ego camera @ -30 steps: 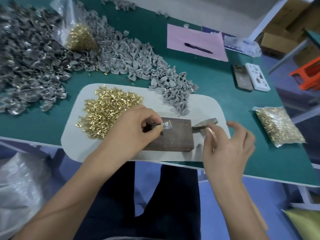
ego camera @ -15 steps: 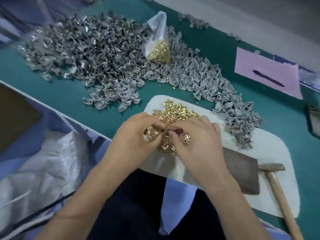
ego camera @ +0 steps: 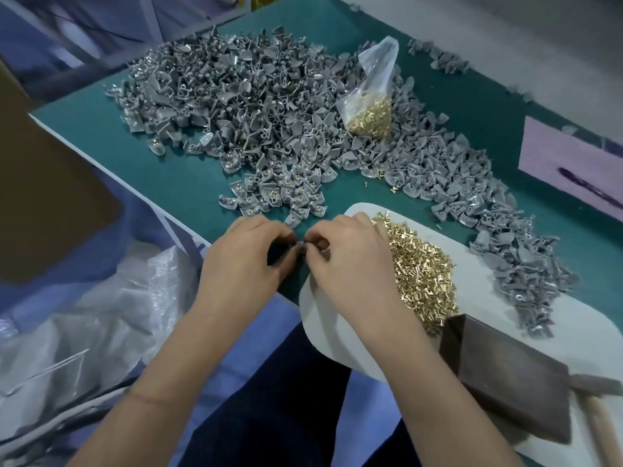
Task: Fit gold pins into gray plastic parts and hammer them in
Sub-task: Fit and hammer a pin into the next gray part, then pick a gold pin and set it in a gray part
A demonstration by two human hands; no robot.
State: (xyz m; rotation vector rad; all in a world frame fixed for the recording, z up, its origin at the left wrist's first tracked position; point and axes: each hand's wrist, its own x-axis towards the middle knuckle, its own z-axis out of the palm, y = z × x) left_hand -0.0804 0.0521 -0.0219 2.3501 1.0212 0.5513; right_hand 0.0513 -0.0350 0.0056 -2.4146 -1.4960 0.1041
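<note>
My left hand (ego camera: 246, 261) and my right hand (ego camera: 347, 261) meet fingertip to fingertip over the table's front edge, pinching a small gray plastic part (ego camera: 301, 246) between them. The part is mostly hidden by my fingers, and I cannot see a pin in it. Just right of my right hand, a loose heap of gold pins (ego camera: 421, 274) lies on the white mat (ego camera: 337, 342). A big pile of gray plastic parts (ego camera: 256, 106) covers the green table beyond my hands. The brown block (ego camera: 505, 372) and the hammer (ego camera: 596, 392) lie at lower right.
A clear bag of gold pins (ego camera: 371, 109) lies on the gray pile. More gray parts (ego camera: 526, 264) trail along the mat's far right side. Pink paper with a pen (ego camera: 573, 176) is at the right edge. A plastic sack (ego camera: 84, 325) hangs below the table on the left.
My right hand left the hammer and joined my left hand. Both hands moved left off the block and pin heap to the table's front edge. My view swung left.
</note>
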